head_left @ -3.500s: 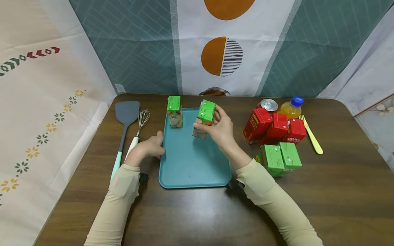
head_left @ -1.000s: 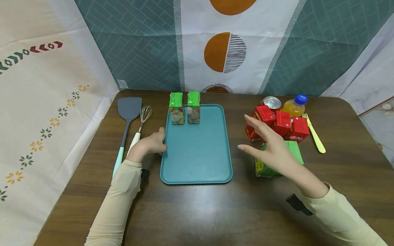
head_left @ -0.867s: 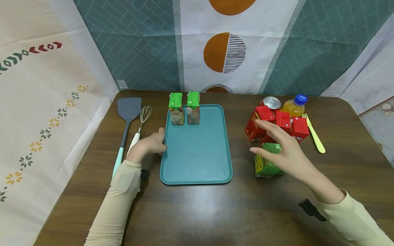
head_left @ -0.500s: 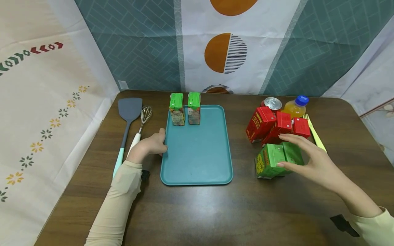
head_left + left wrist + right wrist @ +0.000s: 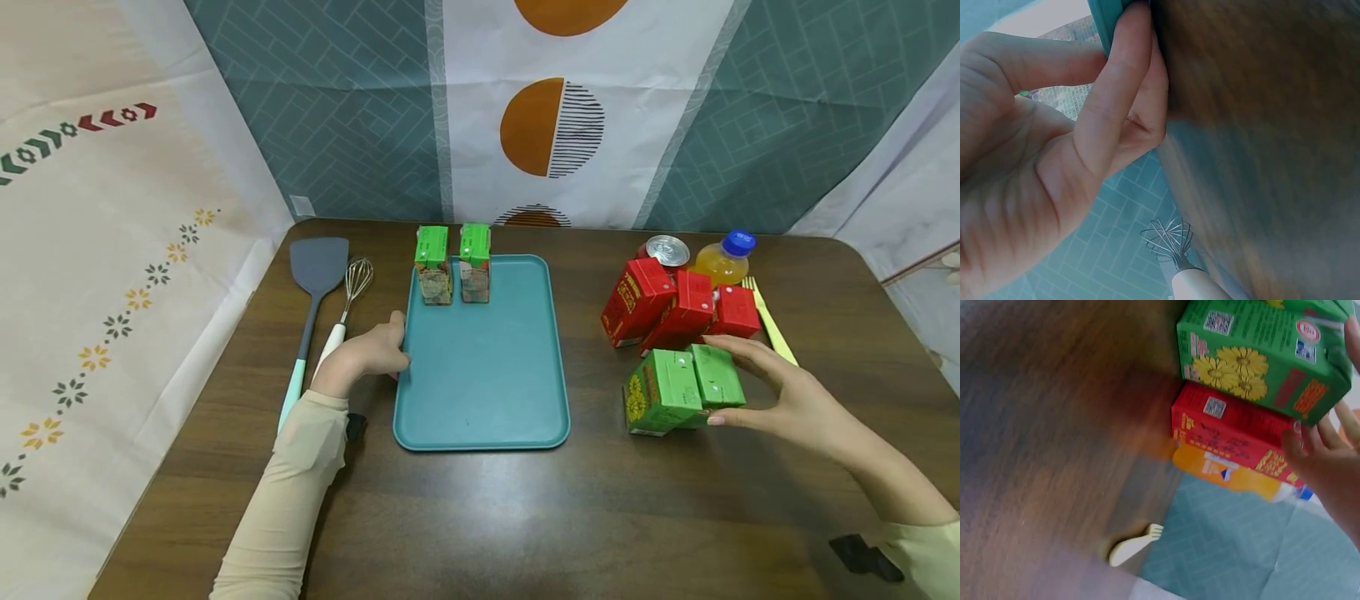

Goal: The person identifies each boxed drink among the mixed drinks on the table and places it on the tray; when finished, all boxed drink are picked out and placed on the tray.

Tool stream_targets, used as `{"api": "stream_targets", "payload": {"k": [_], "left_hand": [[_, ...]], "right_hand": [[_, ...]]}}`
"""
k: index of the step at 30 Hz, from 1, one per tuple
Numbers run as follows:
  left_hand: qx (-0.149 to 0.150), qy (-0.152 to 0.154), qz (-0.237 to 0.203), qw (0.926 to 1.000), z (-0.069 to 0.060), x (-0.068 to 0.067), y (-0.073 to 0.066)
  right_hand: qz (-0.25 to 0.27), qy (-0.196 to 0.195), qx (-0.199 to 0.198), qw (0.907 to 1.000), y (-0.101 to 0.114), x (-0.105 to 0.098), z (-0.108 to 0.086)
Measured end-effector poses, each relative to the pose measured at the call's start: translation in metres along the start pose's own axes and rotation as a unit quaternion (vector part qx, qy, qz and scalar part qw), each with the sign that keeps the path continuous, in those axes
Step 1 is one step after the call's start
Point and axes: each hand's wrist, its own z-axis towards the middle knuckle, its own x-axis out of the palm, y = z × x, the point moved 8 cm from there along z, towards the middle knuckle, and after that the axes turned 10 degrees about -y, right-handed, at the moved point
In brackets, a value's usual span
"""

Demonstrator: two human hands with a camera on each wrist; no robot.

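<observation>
Right hand (image 5: 798, 402) swooped in — fingers now straddled rightmost green box (image 5: 717, 377), pickup looking feasible; grip, couldn't tell — left hand (image 5: 371, 353) pinched tray (image 5: 482, 375) edge.

Gap passable between teal tray (image 5: 480, 375) and front green drink cartons (image 5: 673, 383); red drink cartons (image 5: 684, 310) just behind, blocking far side.
</observation>
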Motion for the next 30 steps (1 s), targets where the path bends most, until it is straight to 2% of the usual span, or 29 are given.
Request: {"api": "stream_targets", "payload": {"k": [5, 11, 16, 22, 26, 30], "left_hand": [[-0.007, 0.003, 0.0, 1.0, 0.0, 0.001, 0.001], [-0.002, 0.001, 0.006, 1.0, 0.0, 0.001, 0.0], [0.0, -0.004, 0.002, 1.0, -0.001, 0.0, -0.001], [-0.004, -0.003, 0.0, 1.0, 0.0, -0.001, -0.001], [-0.005, 0.0, -0.001, 1.0, 0.0, 0.0, 0.0], [-0.007, -0.002, -0.004, 1.0, -0.001, 0.001, 0.001]], "right_hand": [[0.063, 0.02, 0.016, 0.9977, -0.012, 0.008, -0.002], [0.068, 0.001, 0.043, 0.9968, -0.024, 0.015, -0.005], [0.058, -0.022, 0.037, 0.9974, -0.022, 0.014, -0.003], [0.096, -0.026, 0.027, 0.9946, -0.016, 0.013, -0.003], [0.078, -0.036, 0.037, 0.9956, -0.01, 0.007, -0.01], [0.04, -0.065, 0.064, 0.9951, 0.0, -0.009, -0.016]]}}
